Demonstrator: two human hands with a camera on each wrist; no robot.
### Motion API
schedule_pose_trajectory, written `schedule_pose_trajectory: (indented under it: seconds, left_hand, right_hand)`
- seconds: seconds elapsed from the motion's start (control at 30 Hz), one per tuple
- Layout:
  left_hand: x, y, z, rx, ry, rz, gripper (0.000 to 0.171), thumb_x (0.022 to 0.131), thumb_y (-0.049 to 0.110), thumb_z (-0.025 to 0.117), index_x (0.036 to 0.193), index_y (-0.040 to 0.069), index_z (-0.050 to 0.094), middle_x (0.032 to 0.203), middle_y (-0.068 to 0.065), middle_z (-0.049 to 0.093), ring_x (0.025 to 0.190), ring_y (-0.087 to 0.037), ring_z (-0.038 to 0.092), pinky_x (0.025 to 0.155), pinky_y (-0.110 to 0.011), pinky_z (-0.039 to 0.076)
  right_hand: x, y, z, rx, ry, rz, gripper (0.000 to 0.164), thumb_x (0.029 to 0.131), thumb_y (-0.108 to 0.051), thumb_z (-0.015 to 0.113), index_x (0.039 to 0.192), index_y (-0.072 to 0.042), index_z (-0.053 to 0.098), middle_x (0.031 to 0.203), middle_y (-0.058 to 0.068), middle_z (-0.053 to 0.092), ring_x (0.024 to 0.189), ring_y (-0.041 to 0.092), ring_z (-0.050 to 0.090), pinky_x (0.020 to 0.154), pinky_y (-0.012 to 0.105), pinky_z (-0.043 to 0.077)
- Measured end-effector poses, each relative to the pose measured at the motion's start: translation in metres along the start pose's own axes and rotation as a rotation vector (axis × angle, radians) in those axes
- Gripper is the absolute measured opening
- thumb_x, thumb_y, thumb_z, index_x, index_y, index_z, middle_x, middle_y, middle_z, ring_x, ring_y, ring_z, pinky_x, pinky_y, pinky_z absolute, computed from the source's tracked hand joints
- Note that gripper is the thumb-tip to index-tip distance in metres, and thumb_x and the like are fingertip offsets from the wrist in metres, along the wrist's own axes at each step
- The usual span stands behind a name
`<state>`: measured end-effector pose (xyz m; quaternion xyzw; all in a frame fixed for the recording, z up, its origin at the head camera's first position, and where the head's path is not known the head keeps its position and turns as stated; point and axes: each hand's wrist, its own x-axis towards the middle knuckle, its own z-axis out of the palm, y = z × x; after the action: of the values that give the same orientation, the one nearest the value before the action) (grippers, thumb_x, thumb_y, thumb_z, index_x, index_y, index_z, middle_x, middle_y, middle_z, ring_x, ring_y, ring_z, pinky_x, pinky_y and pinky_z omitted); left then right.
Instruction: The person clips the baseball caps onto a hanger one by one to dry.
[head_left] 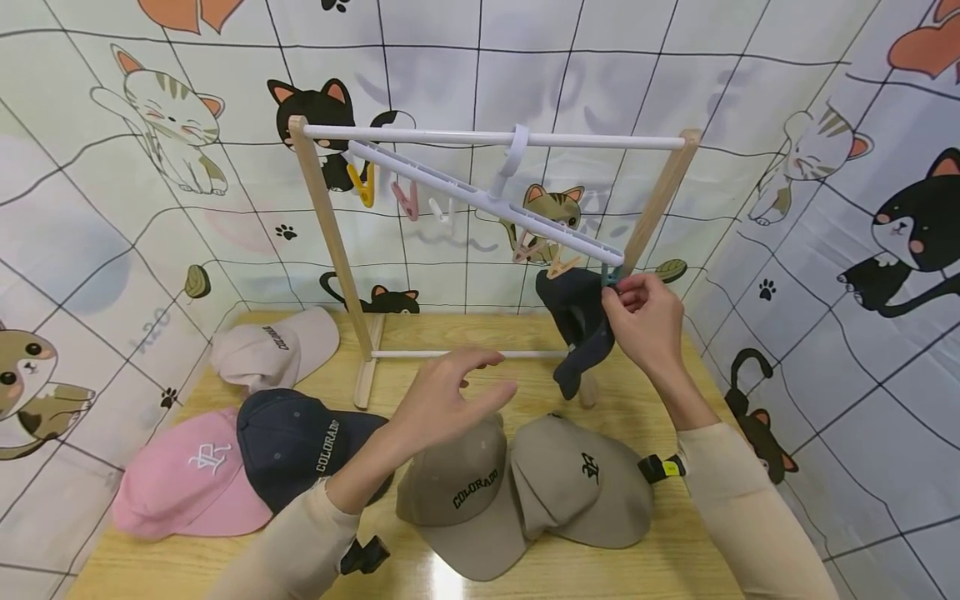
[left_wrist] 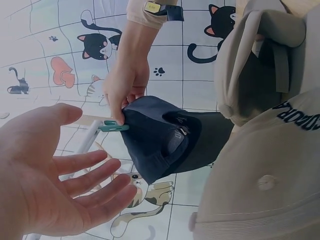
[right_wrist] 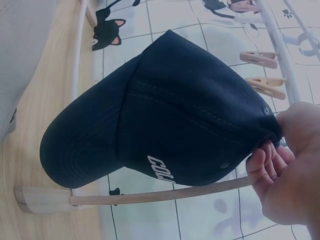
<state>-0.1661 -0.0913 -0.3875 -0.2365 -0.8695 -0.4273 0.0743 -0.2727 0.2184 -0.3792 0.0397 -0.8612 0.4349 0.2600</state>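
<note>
Through my feeds I watched the right hand [head_left: 647, 321] hold the navy cap [right_wrist: 175, 110] by its crown, fingers clamped on the fabric right at a teal clip [left_wrist: 112, 126] on one end of the white hanger [head_left: 487, 202]. The cap hung tilted above the table [head_left: 675, 542]. The left hand [head_left: 442, 400], its fingers apart, hovered over a taupe COLORADO cap [head_left: 457, 483]; a second taupe cap [head_left: 622, 492] lay against that one.
</note>
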Motion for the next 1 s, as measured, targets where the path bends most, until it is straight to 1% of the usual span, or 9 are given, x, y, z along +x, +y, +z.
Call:
schedule_pose_trajectory:
  seconds: [0.17, 0.4, 0.63, 0.83, 1.0]
  left_hand:
    - [-0.011, -0.002, 0.002, -0.037, -0.022, -0.020, 0.045, 0.106, 0.038, 0.076, 0.144, 0.012, 0.077, 0.145, -0.006, 0.079, 0.131, -0.026, 0.077, 0.097, -0.048, 0.067]
    - [-0.026, -0.006, 0.010, -0.073, -0.050, -0.062, 0.044, 0.106, 0.036, 0.078, 0.143, 0.013, 0.077, 0.144, -0.005, 0.079, 0.128, -0.023, 0.078, 0.099, -0.042, 0.067]
    - [-0.037, -0.004, 0.018, -0.147, -0.094, -0.069, 0.045, 0.107, 0.033, 0.077, 0.147, 0.012, 0.074, 0.145, -0.006, 0.078, 0.128, -0.024, 0.076, 0.101, -0.050, 0.067]
    - [-0.045, -0.004, 0.022, -0.178, -0.113, -0.073, 0.047, 0.108, 0.032, 0.076, 0.149, 0.010, 0.072, 0.146, -0.008, 0.077, 0.129, -0.030, 0.077, 0.100, -0.045, 0.068]
    - [-0.051, -0.005, 0.026, -0.197, -0.126, -0.068, 0.051, 0.108, 0.032, 0.076, 0.152, 0.007, 0.069, 0.148, -0.011, 0.075, 0.130, -0.031, 0.076, 0.101, -0.041, 0.067]
  right_hand:
    - [0.004, 0.003, 0.003, -0.012, -0.003, -0.015, 0.029, 0.106, -0.027, 0.074, 0.116, 0.000, 0.072, 0.091, 0.012, 0.073, 0.072, -0.001, 0.059, 0.066, 0.014, 0.045]
    - [0.007, 0.005, 0.009, -0.035, -0.012, -0.048, 0.027, 0.107, -0.024, 0.072, 0.116, 0.001, 0.073, 0.092, 0.015, 0.074, 0.071, -0.004, 0.057, 0.066, 0.012, 0.044]
    - [0.009, 0.007, 0.012, -0.056, -0.004, -0.059, 0.024, 0.106, -0.023, 0.072, 0.113, 0.000, 0.074, 0.090, 0.015, 0.074, 0.072, -0.001, 0.057, 0.066, 0.012, 0.042]
    - [0.010, 0.009, 0.013, -0.064, -0.007, -0.071, 0.024, 0.106, -0.023, 0.073, 0.113, 0.001, 0.073, 0.090, 0.015, 0.074, 0.070, -0.003, 0.056, 0.066, 0.013, 0.042]
    - [0.010, 0.009, 0.015, -0.071, -0.012, -0.085, 0.026, 0.106, -0.024, 0.073, 0.113, 0.001, 0.073, 0.092, 0.016, 0.075, 0.071, -0.005, 0.055, 0.068, 0.013, 0.042]
